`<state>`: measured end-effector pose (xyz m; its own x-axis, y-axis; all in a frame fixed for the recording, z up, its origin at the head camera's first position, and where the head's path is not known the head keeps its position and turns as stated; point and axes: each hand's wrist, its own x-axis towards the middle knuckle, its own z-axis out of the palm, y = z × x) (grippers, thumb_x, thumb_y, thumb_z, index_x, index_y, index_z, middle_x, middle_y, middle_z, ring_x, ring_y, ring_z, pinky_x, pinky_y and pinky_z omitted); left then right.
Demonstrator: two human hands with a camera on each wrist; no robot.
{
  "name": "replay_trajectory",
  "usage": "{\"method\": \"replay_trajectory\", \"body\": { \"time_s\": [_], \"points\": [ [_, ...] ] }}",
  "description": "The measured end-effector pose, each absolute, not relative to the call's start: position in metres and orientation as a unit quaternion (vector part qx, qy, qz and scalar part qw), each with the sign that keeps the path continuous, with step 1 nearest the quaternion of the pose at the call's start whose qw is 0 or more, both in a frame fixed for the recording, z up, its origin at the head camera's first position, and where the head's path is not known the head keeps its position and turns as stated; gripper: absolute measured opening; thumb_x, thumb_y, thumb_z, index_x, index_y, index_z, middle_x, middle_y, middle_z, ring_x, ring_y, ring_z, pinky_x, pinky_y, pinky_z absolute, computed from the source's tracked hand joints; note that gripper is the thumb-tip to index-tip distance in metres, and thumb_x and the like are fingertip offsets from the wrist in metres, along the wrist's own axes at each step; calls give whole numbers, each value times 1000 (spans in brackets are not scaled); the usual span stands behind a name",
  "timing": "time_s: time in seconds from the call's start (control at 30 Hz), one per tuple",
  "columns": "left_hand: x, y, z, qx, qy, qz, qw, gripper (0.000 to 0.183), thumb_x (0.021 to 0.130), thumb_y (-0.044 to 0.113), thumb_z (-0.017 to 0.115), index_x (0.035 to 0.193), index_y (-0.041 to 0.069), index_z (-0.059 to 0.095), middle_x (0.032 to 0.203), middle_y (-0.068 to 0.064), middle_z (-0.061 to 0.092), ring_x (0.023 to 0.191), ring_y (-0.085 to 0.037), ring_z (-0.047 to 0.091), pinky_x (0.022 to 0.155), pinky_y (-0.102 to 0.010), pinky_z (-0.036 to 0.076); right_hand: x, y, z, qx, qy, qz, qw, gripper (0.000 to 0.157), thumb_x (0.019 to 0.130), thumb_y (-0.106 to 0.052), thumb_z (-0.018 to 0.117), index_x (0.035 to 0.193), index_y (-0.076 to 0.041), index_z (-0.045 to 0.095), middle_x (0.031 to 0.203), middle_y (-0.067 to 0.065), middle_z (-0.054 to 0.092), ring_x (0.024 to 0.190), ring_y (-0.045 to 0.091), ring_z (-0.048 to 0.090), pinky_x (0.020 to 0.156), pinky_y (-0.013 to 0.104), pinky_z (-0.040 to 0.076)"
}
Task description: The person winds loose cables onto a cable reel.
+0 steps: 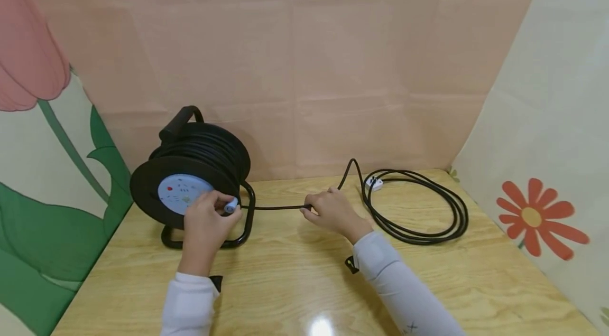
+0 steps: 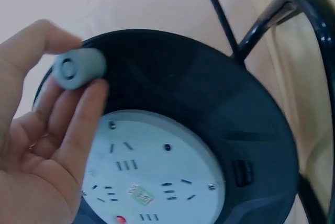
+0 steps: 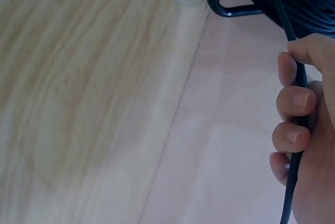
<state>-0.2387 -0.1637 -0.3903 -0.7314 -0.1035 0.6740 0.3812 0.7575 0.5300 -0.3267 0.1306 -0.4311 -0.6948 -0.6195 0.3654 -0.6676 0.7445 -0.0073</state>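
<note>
A black cable reel [image 1: 145,190] stands on its tubular frame at the left, wound with black cable. On its front flange sits a pale blue socket panel [image 2: 152,166] with a red button. My left hand [image 1: 206,225] pinches the reel's small light-blue winding knob [image 2: 86,68] between thumb and fingers, near the flange's edge. From the reel a length of black cable [image 1: 280,208] runs rightward, nearly straight, to my right hand [image 1: 335,214]. That hand's fingers curl round the cable, as the right wrist view shows; beyond it the cable rises in a bend.
Loose loops of the cable [image 1: 423,240] lie on the wooden table [image 1: 285,283] at the right. A white plug [image 1: 374,184] rests at the loops' left side. A pinkish covering [image 1: 333,61] hangs behind, with flower-printed sheets at both sides.
</note>
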Motion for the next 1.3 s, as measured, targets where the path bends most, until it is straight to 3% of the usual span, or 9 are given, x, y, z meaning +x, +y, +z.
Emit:
{"method": "replay_trajectory", "body": {
  "time_s": [0.27, 0.6, 0.97, 1.3],
  "points": [
    [-234, -165, -384, -48, -902, -326, 278, 19, 77, 18, 83, 86, 5, 72, 75, -4, 70, 67, -18, 66, 61, -39, 56, -328, 122, -433, 361, -910, 83, 186, 18, 100, -34, 61, 94, -19, 71, 82, -10, 70, 65, 7, 54, 65, 31, 32],
    [-234, -173, -384, -10, -923, -333, 192, 23, 82, 25, 80, 89, 4, 72, 78, -4, 72, 69, -19, 68, 63, -41, 57, -324, 106, -433, 390, -893, 85, 206, 16, 100, -31, 63, 93, -18, 70, 83, -8, 70, 67, 8, 58, 64, 31, 32],
    [-238, -185, -388, 13, -925, -359, 121, 28, 81, 32, 80, 89, 6, 74, 83, -3, 73, 76, -19, 68, 67, -40, 57, -318, 90, -435, 370, -907, 60, 191, 17, 103, -31, 59, 99, -18, 69, 84, -8, 70, 70, 9, 59, 66, 29, 31],
    [-237, -193, -391, 20, -924, -372, 80, 29, 81, 29, 80, 91, 2, 73, 85, -4, 74, 80, -20, 68, 70, -40, 57, -318, 79, -439, 372, -907, 67, 184, 16, 103, -30, 59, 97, -19, 69, 81, -10, 68, 71, 8, 60, 67, 28, 32]
  ]
}}
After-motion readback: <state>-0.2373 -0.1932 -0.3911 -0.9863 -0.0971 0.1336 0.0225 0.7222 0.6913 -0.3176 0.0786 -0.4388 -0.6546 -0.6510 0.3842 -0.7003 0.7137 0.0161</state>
